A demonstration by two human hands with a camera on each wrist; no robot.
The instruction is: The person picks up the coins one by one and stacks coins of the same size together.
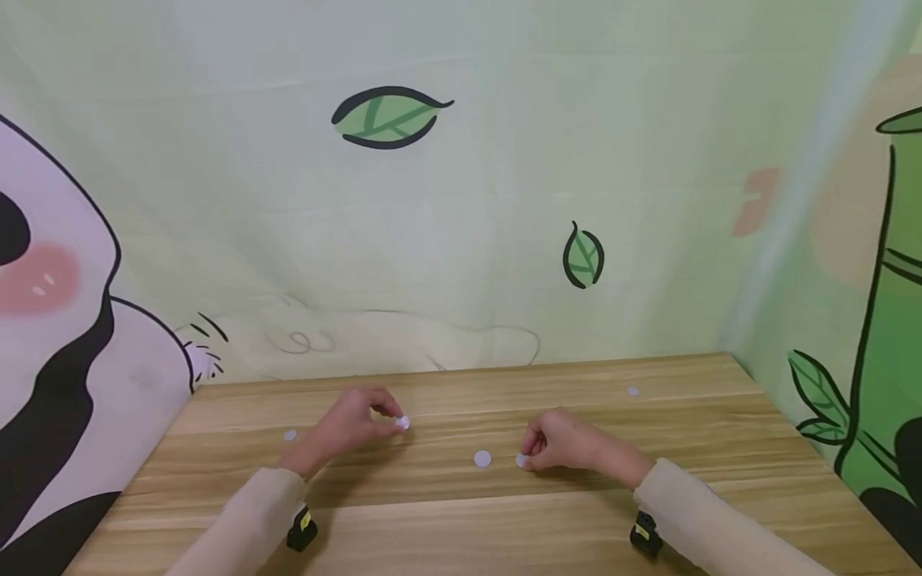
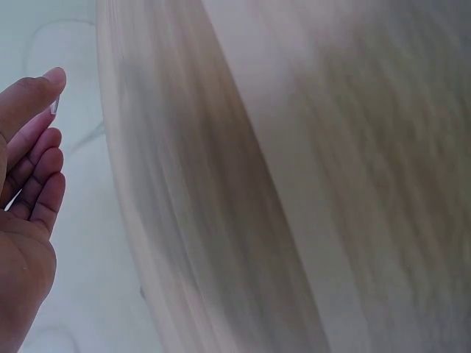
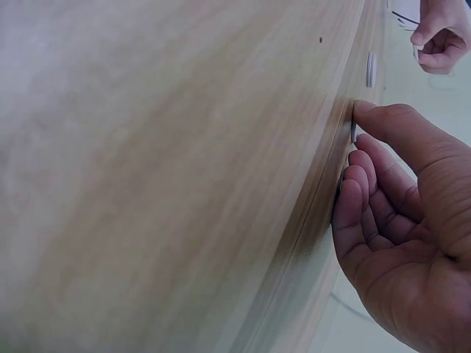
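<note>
My left hand (image 1: 353, 420) pinches a small white disc (image 1: 402, 422) between thumb and fingertips, held above the table. Its thin edge shows between thumb and finger in the left wrist view, where the left hand (image 2: 29, 169) is at the far left. Lower and to the right, my right hand (image 1: 565, 440) has thumb and finger on another white disc (image 1: 522, 460) at the tabletop. The right wrist view shows this hand (image 3: 405, 198) low over the wood, its disc (image 3: 354, 132) partly hidden. Between the hands lies a white disc (image 1: 483, 458), seen edge-on and rather thick (image 3: 370, 70).
One white disc (image 1: 290, 435) lies on the left of the wooden table (image 1: 446, 528), beside the left wrist. Another disc (image 1: 632, 391) lies at the back right. A printed cloth (image 1: 490, 176) with leaves and a panda hangs behind the table and along its sides.
</note>
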